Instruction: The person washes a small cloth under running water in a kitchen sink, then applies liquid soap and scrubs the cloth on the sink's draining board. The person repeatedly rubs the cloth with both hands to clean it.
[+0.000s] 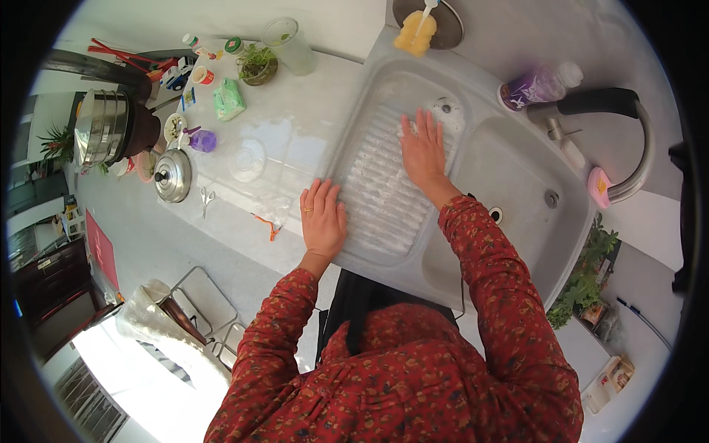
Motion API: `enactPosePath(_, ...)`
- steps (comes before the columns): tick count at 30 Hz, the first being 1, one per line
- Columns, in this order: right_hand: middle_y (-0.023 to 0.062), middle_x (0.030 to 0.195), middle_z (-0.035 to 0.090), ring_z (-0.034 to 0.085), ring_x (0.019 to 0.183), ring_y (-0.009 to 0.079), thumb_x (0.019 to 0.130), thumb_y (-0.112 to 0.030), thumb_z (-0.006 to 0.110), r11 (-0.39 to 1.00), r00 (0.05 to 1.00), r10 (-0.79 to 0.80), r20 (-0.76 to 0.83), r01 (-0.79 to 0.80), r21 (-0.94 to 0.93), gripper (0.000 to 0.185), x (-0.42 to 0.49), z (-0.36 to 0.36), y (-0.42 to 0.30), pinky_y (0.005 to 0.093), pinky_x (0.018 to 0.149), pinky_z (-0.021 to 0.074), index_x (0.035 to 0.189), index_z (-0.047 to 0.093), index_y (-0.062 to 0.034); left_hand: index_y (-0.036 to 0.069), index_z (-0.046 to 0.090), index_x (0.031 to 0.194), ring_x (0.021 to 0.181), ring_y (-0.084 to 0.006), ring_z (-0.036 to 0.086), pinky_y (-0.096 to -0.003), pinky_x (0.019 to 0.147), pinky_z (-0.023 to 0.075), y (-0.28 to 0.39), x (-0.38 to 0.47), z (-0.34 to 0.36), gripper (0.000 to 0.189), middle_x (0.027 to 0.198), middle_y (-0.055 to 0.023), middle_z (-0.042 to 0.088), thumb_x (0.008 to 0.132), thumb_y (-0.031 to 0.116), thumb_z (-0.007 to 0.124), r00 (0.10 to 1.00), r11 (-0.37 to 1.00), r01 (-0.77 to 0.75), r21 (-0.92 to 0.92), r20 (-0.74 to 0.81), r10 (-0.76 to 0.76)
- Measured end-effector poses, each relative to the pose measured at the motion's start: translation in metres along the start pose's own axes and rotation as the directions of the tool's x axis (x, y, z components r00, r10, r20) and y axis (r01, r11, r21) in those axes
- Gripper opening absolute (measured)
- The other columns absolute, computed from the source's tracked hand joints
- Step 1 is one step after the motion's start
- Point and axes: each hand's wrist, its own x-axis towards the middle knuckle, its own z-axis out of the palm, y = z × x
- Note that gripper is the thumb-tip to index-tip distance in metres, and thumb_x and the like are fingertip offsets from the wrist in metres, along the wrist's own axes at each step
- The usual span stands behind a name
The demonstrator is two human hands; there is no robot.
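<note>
My right hand [424, 147] lies palm down on the ridged washboard panel [388, 183] of the grey sink unit. Something whitish, perhaps foam or a cloth, shows by its fingers; what is under the palm is hidden. Suds lie along the ridges and around the small drain [445, 105]. My left hand [324, 221], with a ring on one finger, rests flat at the left rim of the sink unit, fingers slightly apart and nothing visible in it. To the right of the washboard is the deeper basin [509, 166], partly behind my right sleeve.
A faucet [642, 138], a purple bottle [532, 88] and a pink soap holder [600, 187] stand along the right edge. A yellow sponge brush [415, 33] is at the back. Orange-handled pliers [271, 228], scissors [206, 200] and a metal lid [173, 176] lie leftward.
</note>
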Motion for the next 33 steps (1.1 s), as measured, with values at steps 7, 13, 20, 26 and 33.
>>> enactPosePath(7, 0.0159, 0.160, 0.036, 0.027, 0.151, 0.0353, 0.100, -0.028, 0.057, 0.906, 0.862, -0.421, 0.282, 0.387, 0.169, 0.052, -0.104, -0.012, -0.088, 0.0514, 0.124, 0.0206, 0.148, 0.050, -0.0078, 0.003, 0.059, 0.130, 0.143, -0.0339, 0.038, -0.0535, 0.120, 0.0256, 0.001, 0.002, 0.001, 0.036, 0.144, -0.0128, 0.052, 0.097, 0.015, 0.056, 1.000, 1.000, -0.006, 0.003, -0.010, 0.006)
enactPosePath(13, 0.0169, 0.163, 0.032, 0.022, 0.153, 0.0354, 0.104, -0.027, 0.051, 1.000, 0.996, -0.021, 0.082, 0.020, 0.008, 0.052, -0.041, -0.007, 0.015, 0.0528, 0.125, 0.0141, 0.153, 0.044, -0.0109, 0.003, 0.060, 0.129, 0.143, -0.0339, 0.038, -0.0531, 0.120, 0.0262, -0.001, 0.000, 0.001, 0.035, 0.144, -0.0126, 0.052, 0.097, 0.016, 0.056, 1.000, 1.000, -0.019, 0.018, -0.011, 0.019)
enactPosePath(20, 0.0173, 0.164, 0.027, 0.023, 0.152, 0.0396, 0.098, -0.013, 0.058, 0.907, 0.998, -0.006, 0.057, -0.019, 0.421, 0.053, -0.080, -0.007, -0.039, 0.0517, 0.125, 0.0198, 0.151, 0.047, -0.0100, 0.003, 0.061, 0.128, 0.143, -0.0339, 0.038, -0.0526, 0.120, 0.0264, 0.000, 0.000, 0.002, 0.034, 0.144, -0.0124, 0.052, 0.096, 0.014, 0.057, 1.000, 1.000, -0.016, 0.026, -0.018, 0.016)
enactPosePath(26, 0.0151, 0.164, 0.031, 0.024, 0.152, 0.0366, 0.102, -0.016, 0.052, 0.994, 0.994, 0.080, 0.073, -0.085, 0.067, 0.045, -0.034, -0.011, 0.011, 0.0523, 0.125, 0.0153, 0.148, 0.052, -0.0131, 0.004, 0.062, 0.126, 0.143, -0.0338, 0.038, -0.0525, 0.120, 0.0267, 0.000, 0.000, 0.002, 0.033, 0.144, -0.0120, 0.051, 0.096, 0.015, 0.058, 1.000, 0.999, -0.014, 0.045, 0.000, 0.014)
enactPosePath(33, 0.0189, 0.162, 0.032, 0.021, 0.152, 0.0417, 0.099, -0.015, 0.057, 0.972, 0.997, -0.006, 0.073, -0.012, 0.236, 0.048, -0.060, -0.013, -0.033, 0.0500, 0.123, 0.0264, 0.145, 0.052, -0.0008, 0.004, 0.064, 0.123, 0.143, -0.0334, 0.038, -0.0527, 0.120, 0.0274, 0.000, 0.001, 0.003, 0.030, 0.144, -0.0119, 0.051, 0.096, 0.014, 0.058, 0.999, 0.999, -0.021, 0.037, -0.028, 0.022)
